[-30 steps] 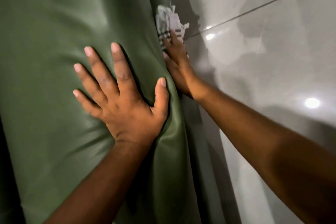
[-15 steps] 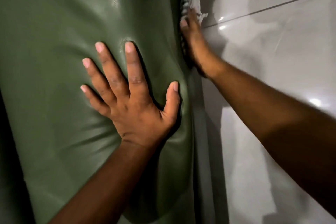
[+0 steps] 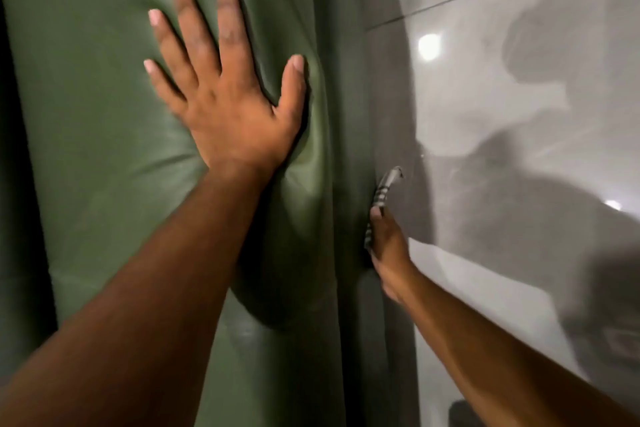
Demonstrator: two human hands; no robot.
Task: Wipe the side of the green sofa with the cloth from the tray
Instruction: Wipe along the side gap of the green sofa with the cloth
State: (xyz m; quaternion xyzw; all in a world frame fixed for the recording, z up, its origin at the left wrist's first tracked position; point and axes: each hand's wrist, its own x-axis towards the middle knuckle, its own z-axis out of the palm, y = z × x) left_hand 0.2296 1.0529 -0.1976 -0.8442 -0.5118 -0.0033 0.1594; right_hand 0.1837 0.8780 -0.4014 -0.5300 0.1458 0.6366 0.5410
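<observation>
Striped cloth (image 3: 383, 188) shows only as a bit poking out past my fingertips; the rest is pinned under my right hand (image 3: 388, 246), flat against the side of the sofa (image 3: 104, 149), at its right edge beside the floor (image 3: 519, 97). Half a second ago this hand and the cloth were far up the side; now they are nearer to me, so I have drawn one stroke back along it. My left hand (image 3: 225, 80) is spread wide, grasping nothing, palm pressed into the green cushion, and it has slid farther away. I judge the wiping well under way, with more strokes along the side left to do.
</observation>
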